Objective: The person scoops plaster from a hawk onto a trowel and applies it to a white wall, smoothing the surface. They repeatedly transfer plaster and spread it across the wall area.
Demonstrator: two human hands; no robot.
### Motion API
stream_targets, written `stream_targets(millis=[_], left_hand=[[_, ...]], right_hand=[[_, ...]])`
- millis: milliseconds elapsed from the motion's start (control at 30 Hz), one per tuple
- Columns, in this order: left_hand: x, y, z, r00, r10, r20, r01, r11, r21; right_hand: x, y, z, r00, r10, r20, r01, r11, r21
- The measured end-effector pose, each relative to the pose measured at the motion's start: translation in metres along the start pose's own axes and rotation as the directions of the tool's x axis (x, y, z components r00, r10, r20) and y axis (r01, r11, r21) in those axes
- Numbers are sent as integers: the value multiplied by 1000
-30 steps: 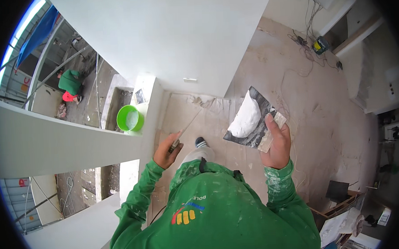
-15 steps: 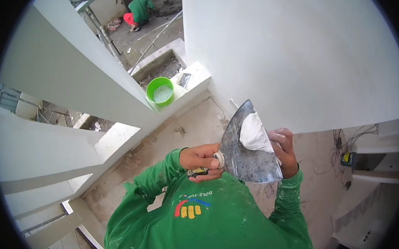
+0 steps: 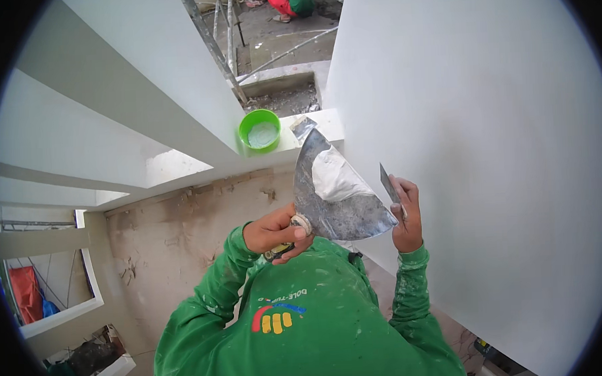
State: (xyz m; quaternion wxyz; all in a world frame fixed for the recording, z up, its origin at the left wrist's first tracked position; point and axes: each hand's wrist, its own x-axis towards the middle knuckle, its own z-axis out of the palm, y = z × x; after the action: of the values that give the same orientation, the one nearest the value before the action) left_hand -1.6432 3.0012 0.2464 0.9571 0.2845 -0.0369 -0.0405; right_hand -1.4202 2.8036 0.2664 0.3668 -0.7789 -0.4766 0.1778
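Left hand (image 3: 276, 235) clasps the wide scraper (image 3: 343, 220) by its handle (image 3: 280, 252); white paste (image 3: 339, 176), lying on it, might slide off if tilted; right hand (image 3: 408, 218), clasped on a thin flat blade (image 3: 388, 185), could bump the scraper if moved carelessly.

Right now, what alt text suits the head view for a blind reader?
The left hand holds a broad metal scraper carrying white paste; the right hand holds a blade seen edge-on. A white wall rises on the right, and a green bucket sits on a ledge.

The green top (image 3: 321, 342) is white-specked; its emblem (image 3: 277, 323) is multicoloured.
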Motion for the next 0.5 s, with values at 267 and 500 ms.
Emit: stream_targets(millis=[267,500], left_hand=[[-14,-18,-44,717,260,-647,-71,950,303],[-4,-11,-137,450,371,-812,-79,922,378]], right_hand=[[95,85,37,970,243,-2,-224,899,376],[186,193,96,872,410,266,-483,804,346]])
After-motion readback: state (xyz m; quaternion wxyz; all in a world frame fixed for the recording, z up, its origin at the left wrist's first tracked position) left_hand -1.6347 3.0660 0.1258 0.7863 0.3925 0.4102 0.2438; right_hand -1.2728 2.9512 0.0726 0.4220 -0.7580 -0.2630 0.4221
